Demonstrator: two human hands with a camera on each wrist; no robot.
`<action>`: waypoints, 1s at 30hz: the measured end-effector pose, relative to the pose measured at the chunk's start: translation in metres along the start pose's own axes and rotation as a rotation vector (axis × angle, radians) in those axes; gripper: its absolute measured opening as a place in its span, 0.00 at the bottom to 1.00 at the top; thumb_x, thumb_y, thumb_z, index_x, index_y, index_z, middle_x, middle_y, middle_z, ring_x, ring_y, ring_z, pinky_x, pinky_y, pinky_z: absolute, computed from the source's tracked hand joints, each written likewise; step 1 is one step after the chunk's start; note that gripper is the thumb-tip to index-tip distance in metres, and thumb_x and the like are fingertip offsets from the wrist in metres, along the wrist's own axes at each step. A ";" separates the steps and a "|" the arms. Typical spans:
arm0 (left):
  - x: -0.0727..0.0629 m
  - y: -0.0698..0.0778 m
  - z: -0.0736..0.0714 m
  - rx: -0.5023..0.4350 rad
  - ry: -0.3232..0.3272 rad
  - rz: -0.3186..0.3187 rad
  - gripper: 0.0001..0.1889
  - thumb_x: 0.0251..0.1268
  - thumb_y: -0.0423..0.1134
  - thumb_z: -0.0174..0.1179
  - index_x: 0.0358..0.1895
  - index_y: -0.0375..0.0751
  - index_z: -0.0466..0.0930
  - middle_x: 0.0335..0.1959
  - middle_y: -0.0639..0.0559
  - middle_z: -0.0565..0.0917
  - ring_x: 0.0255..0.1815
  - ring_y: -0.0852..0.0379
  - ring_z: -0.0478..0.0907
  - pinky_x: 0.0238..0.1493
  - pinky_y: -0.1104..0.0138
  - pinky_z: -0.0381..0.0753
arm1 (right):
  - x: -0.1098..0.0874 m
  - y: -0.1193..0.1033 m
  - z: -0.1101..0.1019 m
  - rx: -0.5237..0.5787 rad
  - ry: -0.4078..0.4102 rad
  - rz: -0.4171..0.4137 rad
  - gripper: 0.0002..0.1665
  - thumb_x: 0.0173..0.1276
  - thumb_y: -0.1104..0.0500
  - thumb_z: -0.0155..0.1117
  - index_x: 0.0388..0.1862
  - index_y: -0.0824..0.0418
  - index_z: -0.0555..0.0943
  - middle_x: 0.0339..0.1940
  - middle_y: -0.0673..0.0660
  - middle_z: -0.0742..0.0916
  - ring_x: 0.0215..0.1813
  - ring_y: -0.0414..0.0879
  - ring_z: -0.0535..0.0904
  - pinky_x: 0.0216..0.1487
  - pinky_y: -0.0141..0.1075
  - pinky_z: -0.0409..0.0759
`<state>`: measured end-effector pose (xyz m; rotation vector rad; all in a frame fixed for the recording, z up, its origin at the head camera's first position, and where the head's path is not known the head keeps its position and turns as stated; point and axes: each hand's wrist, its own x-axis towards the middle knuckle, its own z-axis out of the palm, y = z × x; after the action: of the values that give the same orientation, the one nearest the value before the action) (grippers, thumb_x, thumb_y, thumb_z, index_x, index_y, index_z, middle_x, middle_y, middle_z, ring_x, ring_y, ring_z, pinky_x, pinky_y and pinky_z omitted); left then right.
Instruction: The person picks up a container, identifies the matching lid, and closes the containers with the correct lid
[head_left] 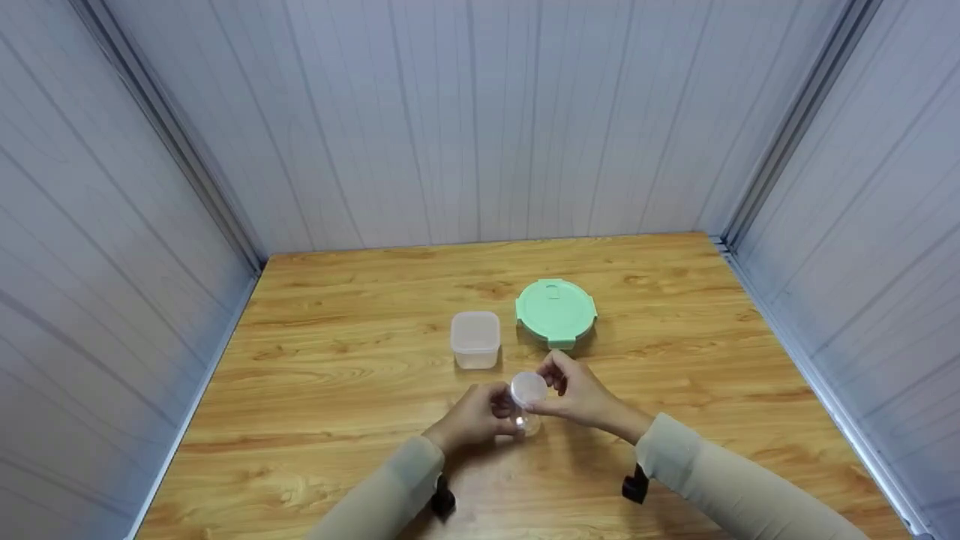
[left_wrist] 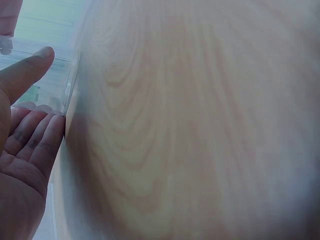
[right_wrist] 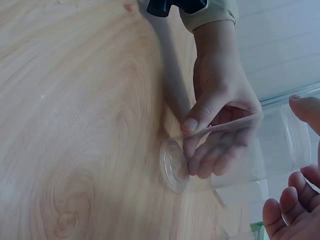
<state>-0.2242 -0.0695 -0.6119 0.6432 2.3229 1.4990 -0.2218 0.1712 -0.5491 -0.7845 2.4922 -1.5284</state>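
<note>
A clear, see-through jar [right_wrist: 240,155] with a round whitish lid [head_left: 529,388] stands upright at the front middle of the wooden table. My left hand [head_left: 480,412] grips the jar's body low down, thumb on one side and fingers on the other, as the left wrist view also shows. From the right, my right hand [head_left: 577,394] holds the lid by its edge between thumb and curled fingers. The lid sits at the jar's top; whether it is loose I cannot tell. Part of the jar is hidden behind the hands and lid in the head view.
Behind the jar stands a square translucent tub [head_left: 475,339]. To its right is a round container with a mint-green clip lid [head_left: 556,310]. Pale panelled walls [head_left: 480,120] enclose the wooden table [head_left: 337,322] at the back and sides.
</note>
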 end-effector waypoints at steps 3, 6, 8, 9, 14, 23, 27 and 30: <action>0.000 0.000 0.000 -0.001 0.001 -0.001 0.18 0.56 0.32 0.82 0.48 0.41 0.87 0.44 0.54 0.91 0.45 0.64 0.87 0.55 0.69 0.88 | 0.002 0.001 -0.004 -0.020 -0.033 -0.003 0.29 0.59 0.55 0.88 0.50 0.65 0.79 0.39 0.59 0.84 0.37 0.38 0.73 0.38 0.28 0.71; 0.000 -0.001 0.000 0.005 0.002 0.000 0.18 0.55 0.32 0.83 0.47 0.42 0.87 0.42 0.56 0.91 0.44 0.65 0.86 0.54 0.69 0.88 | 0.007 0.002 -0.012 -0.035 -0.089 -0.004 0.30 0.60 0.54 0.88 0.53 0.65 0.81 0.41 0.60 0.83 0.40 0.42 0.73 0.42 0.30 0.74; 0.000 -0.001 0.000 0.011 0.004 0.003 0.17 0.55 0.32 0.83 0.46 0.42 0.87 0.41 0.56 0.90 0.42 0.65 0.84 0.53 0.69 0.87 | 0.010 0.001 -0.018 -0.043 -0.128 -0.019 0.31 0.61 0.55 0.87 0.57 0.65 0.82 0.44 0.61 0.83 0.42 0.45 0.75 0.45 0.32 0.76; 0.000 -0.002 0.000 0.012 0.004 0.005 0.17 0.55 0.32 0.83 0.46 0.42 0.87 0.40 0.57 0.89 0.41 0.65 0.84 0.52 0.69 0.87 | 0.012 0.000 -0.021 -0.043 -0.148 -0.030 0.32 0.61 0.55 0.86 0.59 0.66 0.82 0.45 0.61 0.84 0.44 0.47 0.76 0.46 0.33 0.77; 0.000 -0.003 0.001 -0.012 -0.002 0.006 0.17 0.56 0.31 0.82 0.46 0.42 0.87 0.41 0.56 0.90 0.42 0.65 0.85 0.53 0.68 0.87 | 0.023 -0.003 -0.033 -0.038 -0.253 -0.109 0.36 0.62 0.58 0.83 0.67 0.67 0.82 0.57 0.65 0.87 0.53 0.61 0.80 0.54 0.41 0.81; 0.000 -0.001 0.000 -0.021 -0.011 -0.016 0.18 0.57 0.32 0.82 0.49 0.41 0.87 0.47 0.53 0.92 0.49 0.61 0.88 0.58 0.67 0.88 | 0.037 -0.010 -0.037 -0.068 -0.452 -0.149 0.39 0.56 0.62 0.71 0.72 0.63 0.82 0.68 0.63 0.86 0.62 0.52 0.80 0.59 0.49 0.81; 0.000 -0.001 0.000 -0.016 -0.006 0.000 0.18 0.56 0.32 0.82 0.48 0.40 0.86 0.44 0.55 0.91 0.45 0.64 0.86 0.54 0.69 0.87 | 0.040 -0.012 -0.037 -0.090 -0.475 -0.162 0.39 0.55 0.62 0.70 0.70 0.61 0.83 0.67 0.63 0.85 0.60 0.48 0.79 0.58 0.48 0.81; 0.000 -0.001 -0.001 -0.001 0.000 0.025 0.17 0.55 0.32 0.83 0.46 0.39 0.86 0.39 0.57 0.88 0.41 0.66 0.83 0.49 0.71 0.86 | 0.041 -0.012 -0.036 -0.107 -0.464 -0.168 0.37 0.56 0.62 0.72 0.69 0.61 0.84 0.64 0.62 0.86 0.58 0.46 0.79 0.57 0.47 0.80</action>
<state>-0.2251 -0.0702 -0.6125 0.6747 2.3223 1.5116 -0.2656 0.1763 -0.5147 -1.2305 2.2156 -1.0971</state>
